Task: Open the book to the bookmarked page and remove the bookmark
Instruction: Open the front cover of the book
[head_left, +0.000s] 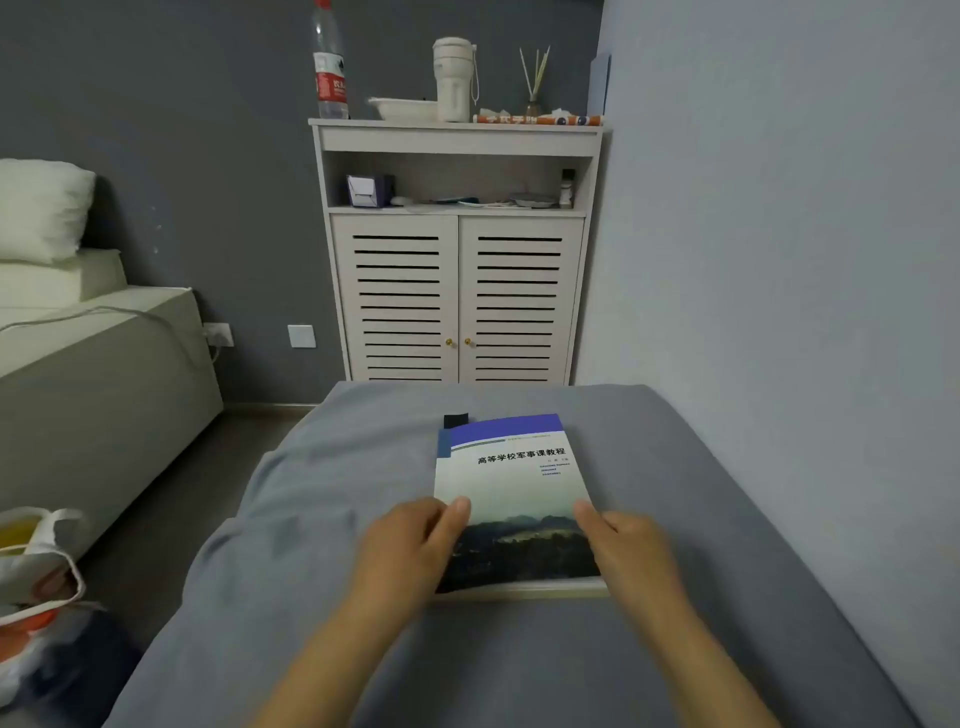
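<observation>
A closed book (511, 483) with a blue-topped cover and a mountain picture lies flat on a grey bedsheet (322, 545). A black bookmark (455, 420) sticks out of its far edge near the left corner. My left hand (415, 545) rests at the book's left edge, thumb lying on the cover. My right hand (631, 551) touches the book's right edge, thumb on the cover. Whether the fingers reach under the book is hidden.
A white louvred cabinet (457, 301) stands beyond the bed against the grey wall, with a water bottle (329, 62) and a white jug (454, 78) on top. A second bed (93, 353) with pillows is at left. Bags (36, 582) sit on the floor at lower left.
</observation>
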